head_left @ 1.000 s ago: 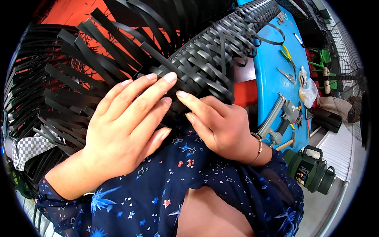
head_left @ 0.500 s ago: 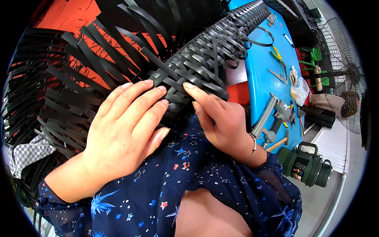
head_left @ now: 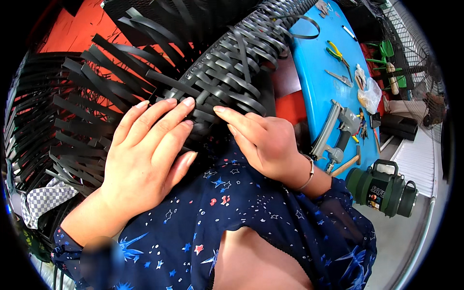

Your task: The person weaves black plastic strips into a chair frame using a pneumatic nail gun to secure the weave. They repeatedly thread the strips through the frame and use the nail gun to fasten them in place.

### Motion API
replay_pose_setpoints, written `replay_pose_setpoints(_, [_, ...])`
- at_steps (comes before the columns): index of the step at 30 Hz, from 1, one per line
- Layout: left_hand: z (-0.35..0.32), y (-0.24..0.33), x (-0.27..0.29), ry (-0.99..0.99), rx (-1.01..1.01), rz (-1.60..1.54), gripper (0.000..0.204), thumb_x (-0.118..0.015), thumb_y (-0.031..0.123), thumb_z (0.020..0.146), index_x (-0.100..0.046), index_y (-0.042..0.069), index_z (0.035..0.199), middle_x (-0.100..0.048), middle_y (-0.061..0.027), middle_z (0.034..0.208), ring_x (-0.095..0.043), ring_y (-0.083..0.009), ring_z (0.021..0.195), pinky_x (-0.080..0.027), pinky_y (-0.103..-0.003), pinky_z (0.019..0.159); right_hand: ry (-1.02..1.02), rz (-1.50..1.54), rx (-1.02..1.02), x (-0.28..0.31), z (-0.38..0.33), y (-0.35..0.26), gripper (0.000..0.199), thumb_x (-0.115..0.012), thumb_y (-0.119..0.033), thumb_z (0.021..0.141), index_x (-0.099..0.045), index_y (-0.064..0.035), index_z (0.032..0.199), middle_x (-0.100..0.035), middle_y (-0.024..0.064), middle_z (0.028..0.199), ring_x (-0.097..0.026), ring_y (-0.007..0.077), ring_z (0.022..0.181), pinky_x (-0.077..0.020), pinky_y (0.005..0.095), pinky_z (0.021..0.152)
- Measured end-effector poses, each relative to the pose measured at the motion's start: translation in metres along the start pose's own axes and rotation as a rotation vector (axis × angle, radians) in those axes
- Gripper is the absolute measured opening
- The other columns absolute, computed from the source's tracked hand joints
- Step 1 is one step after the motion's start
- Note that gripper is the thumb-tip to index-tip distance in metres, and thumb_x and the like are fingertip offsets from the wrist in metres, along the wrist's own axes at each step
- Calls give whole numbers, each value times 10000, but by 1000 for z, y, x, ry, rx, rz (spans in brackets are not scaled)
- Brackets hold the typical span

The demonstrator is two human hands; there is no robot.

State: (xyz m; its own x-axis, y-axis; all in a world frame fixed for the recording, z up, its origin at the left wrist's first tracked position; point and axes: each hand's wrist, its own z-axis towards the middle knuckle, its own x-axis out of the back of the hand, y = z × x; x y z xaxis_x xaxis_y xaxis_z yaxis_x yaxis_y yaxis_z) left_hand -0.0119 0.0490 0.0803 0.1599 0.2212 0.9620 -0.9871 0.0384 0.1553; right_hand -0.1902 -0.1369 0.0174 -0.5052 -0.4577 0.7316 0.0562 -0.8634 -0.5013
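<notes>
A long piece of black woven strip work point(head_left: 227, 72) lies across my lap, running up to the far right. Loose black strips point(head_left: 87, 111) fan out from its left side. My left hand point(head_left: 145, 154) rests flat on the woven end, fingers together and stretched forward. My right hand point(head_left: 263, 140) presses beside it, index finger pointing onto a strip at the weave's near edge. Neither hand wraps around anything.
A blue table point(head_left: 324, 82) at right carries pliers point(head_left: 338, 53), a staple gun point(head_left: 338, 130), a hammer and a plastic bag. A dark green jug point(head_left: 384, 188) stands on the floor at right. A checked cloth point(head_left: 43, 200) lies at left. Red surface shows behind the strips.
The view has shifted slightly. My right index finger slid along the weave's edge and my left hand stayed flat on the woven end.
</notes>
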Motion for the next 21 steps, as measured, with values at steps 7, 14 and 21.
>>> replay_pose_setpoints(7, [4, -2, -1, 2, -1, -23, 360, -684, 175, 890, -607, 10, 1201, -611, -172, 1424, -560, -380, 1316, -389, -521, 1140, 51, -64, -126, 2, 1, 6, 287, -713, -9, 884, -759, -65, 1162, -757, 103, 898, -717, 223, 720, -551, 311, 645])
replay_pose_setpoints(14, [4, -2, -3, 18, -8, -55, 346, -689, 161, 885, -609, 10, 1185, -613, -175, 1415, -562, -387, 1310, -408, -521, 1124, 314, -27, -39, -17, 10, 15, 227, -840, -21, 808, -784, -29, 1028, -721, 84, 750, -631, 118, 524, -461, 242, 513])
replay_pose_setpoints(21, [3, -4, -3, 42, -13, -82, 340, -704, 139, 861, -611, 6, 1160, -618, -178, 1407, -570, -395, 1295, -434, -519, 1099, 387, 67, -71, -27, 5, 13, 196, -868, -70, 771, -739, -71, 919, -680, 40, 695, -580, 146, 487, -450, 279, 486])
